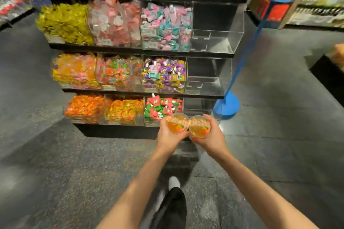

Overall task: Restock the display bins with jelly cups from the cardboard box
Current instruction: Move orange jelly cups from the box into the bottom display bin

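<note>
My left hand [168, 135] grips an orange jelly cup [176, 123] with a clear lid. Beside it, my right hand [210, 138] grips a second orange jelly cup [199, 127]; the two cups touch. Both hands are held out in front of the bottom row of a tiered display of clear bins [163, 74]. The rightmost bins stand bare: one on the upper tier [216, 41], one on the middle tier [206, 83], one on the bottom tier [197, 106] just behind the cups. The cardboard box is not in view.
The other bins hold bright wrapped sweets and pouches. A blue post with a round base [226, 106] stands right of the display. More shelves line the left [13, 0] and right [320, 0]. A dark counter edge [329, 74] sits far right. Grey floor, my leg and shoe [173, 201] below.
</note>
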`<state>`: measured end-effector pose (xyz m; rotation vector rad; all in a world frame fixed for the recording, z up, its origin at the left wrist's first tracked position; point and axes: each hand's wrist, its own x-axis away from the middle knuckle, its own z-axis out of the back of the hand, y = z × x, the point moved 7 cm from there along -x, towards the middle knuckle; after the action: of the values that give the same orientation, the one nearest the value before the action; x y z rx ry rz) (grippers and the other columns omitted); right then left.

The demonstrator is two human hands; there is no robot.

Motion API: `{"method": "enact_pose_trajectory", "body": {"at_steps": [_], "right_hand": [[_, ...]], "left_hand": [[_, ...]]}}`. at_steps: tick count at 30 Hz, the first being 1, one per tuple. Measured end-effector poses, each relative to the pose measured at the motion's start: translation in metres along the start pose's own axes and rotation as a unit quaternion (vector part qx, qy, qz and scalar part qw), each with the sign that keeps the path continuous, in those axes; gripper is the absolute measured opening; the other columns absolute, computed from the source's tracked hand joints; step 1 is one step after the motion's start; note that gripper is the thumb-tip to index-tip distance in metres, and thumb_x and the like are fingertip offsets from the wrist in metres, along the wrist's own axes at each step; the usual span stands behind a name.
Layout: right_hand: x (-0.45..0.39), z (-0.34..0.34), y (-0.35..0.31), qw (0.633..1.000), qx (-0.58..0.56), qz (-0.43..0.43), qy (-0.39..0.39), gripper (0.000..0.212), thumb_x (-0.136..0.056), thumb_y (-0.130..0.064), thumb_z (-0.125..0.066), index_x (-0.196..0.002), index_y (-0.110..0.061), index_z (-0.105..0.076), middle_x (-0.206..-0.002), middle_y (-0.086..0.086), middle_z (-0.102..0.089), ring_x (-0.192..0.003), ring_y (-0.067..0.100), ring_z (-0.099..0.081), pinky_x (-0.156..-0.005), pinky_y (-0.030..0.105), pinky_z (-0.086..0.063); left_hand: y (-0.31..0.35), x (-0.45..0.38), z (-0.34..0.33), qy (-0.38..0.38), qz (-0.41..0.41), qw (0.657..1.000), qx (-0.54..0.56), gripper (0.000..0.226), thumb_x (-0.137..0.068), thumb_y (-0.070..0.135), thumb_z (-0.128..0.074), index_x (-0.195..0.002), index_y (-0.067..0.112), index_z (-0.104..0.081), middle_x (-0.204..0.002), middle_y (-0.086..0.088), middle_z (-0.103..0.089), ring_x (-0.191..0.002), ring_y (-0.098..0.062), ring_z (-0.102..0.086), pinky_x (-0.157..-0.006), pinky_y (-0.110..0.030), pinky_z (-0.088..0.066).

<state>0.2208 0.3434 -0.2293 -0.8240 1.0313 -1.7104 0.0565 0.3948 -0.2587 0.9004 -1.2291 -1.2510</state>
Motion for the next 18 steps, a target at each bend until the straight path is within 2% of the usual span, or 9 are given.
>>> {"method": "enact_pose_trajectory", "body": {"at_steps": [2, 5, 6, 8, 12, 14, 17, 18], "right_hand": [[-0.041, 0.008, 0.016, 1.0, -0.006, -0.006, 0.01, 0.068, -0.059, -0.012, -0.086, -0.114, -0.032, -0.052, -0.103, -0.016, -0.062, -0.096, 0.002, -0.061, -0.087, 0.031, -0.052], [-0.102, 0.021, 0.041, 0.999, 0.007, -0.025, 0.023, 0.06, -0.06, -0.013, -0.088, -0.103, -0.035, -0.05, -0.1, -0.015, -0.061, -0.09, 0.0, -0.06, -0.076, 0.016, -0.048], [-0.122, 0.024, 0.048, 0.999, 0.013, -0.036, 0.016, 0.064, -0.06, -0.016, -0.089, -0.105, -0.032, -0.046, -0.099, -0.014, -0.06, -0.089, 0.0, -0.059, -0.072, 0.011, -0.045], [-0.161, 0.028, 0.067, 0.998, 0.016, -0.059, -0.002, 0.074, -0.059, -0.021, -0.09, -0.113, -0.028, -0.04, -0.1, -0.011, -0.059, -0.09, 0.004, -0.059, -0.07, 0.009, -0.043], [-0.229, 0.032, 0.114, 0.997, 0.033, -0.076, -0.003, 0.074, -0.061, -0.02, -0.088, -0.118, -0.022, -0.041, -0.104, -0.007, -0.059, -0.094, 0.01, -0.059, -0.073, 0.015, -0.042], [-0.262, 0.025, 0.147, 0.996, 0.043, -0.077, -0.015, 0.074, -0.062, -0.019, -0.088, -0.121, -0.017, -0.044, -0.105, -0.005, -0.06, -0.096, 0.012, -0.059, -0.078, 0.018, -0.043], [-0.307, 0.005, 0.208, 0.996, 0.048, -0.065, -0.037, 0.072, -0.063, -0.015, -0.088, -0.122, -0.015, -0.046, -0.103, -0.006, -0.061, -0.095, 0.011, -0.061, -0.078, 0.007, -0.043], [-0.323, -0.003, 0.229, 0.997, 0.052, -0.052, -0.038, 0.07, -0.063, -0.017, -0.088, -0.119, -0.018, -0.046, -0.1, -0.009, -0.06, -0.092, 0.01, -0.061, -0.077, 0.008, -0.044]], "left_hand": [[-0.008, -0.04, -0.024, 0.0, 0.015, 1.0, 0.003, 0.08, -0.047, 0.041, -0.091, -0.112, 0.027, -0.046, -0.104, 0.006, -0.063, -0.097, -0.014, -0.062, -0.086, -0.037, -0.053], [-0.013, -0.099, -0.055, 0.019, 0.018, 1.0, -0.015, 0.071, -0.053, 0.031, -0.093, -0.107, 0.022, -0.048, -0.093, 0.011, -0.06, -0.09, -0.013, -0.061, -0.078, -0.029, -0.051], [-0.013, -0.117, -0.065, 0.025, 0.019, 0.999, -0.022, 0.074, -0.053, 0.028, -0.093, -0.109, 0.02, -0.045, -0.094, 0.012, -0.058, -0.091, -0.014, -0.06, -0.079, -0.029, -0.05], [-0.021, -0.15, -0.084, 0.035, 0.028, 0.998, -0.035, 0.08, -0.053, 0.027, -0.093, -0.115, 0.018, -0.043, -0.098, 0.012, -0.055, -0.098, -0.016, -0.057, -0.086, -0.03, -0.047], [-0.05, -0.208, -0.116, 0.072, 0.054, 0.995, -0.032, 0.088, -0.058, 0.02, -0.09, -0.13, 0.008, -0.041, -0.104, 0.009, -0.05, -0.102, -0.014, -0.052, -0.087, -0.023, -0.039], [-0.076, -0.237, -0.129, 0.087, 0.057, 0.994, -0.043, 0.087, -0.056, 0.022, -0.092, -0.127, 0.008, -0.043, -0.105, 0.005, -0.052, -0.1, -0.015, -0.052, -0.087, -0.025, -0.042], [-0.14, -0.278, -0.15, 0.111, 0.058, 0.992, 0.004, 0.076, -0.053, 0.023, -0.093, -0.114, 0.014, -0.049, -0.101, 0.002, -0.064, -0.092, -0.019, -0.063, -0.085, -0.034, -0.052], [-0.162, -0.29, -0.156, 0.118, 0.055, 0.991, 0.02, 0.073, -0.054, 0.019, -0.092, -0.112, 0.016, -0.048, -0.098, 0.002, -0.064, -0.091, -0.018, -0.063, -0.084, -0.032, -0.052]]}}
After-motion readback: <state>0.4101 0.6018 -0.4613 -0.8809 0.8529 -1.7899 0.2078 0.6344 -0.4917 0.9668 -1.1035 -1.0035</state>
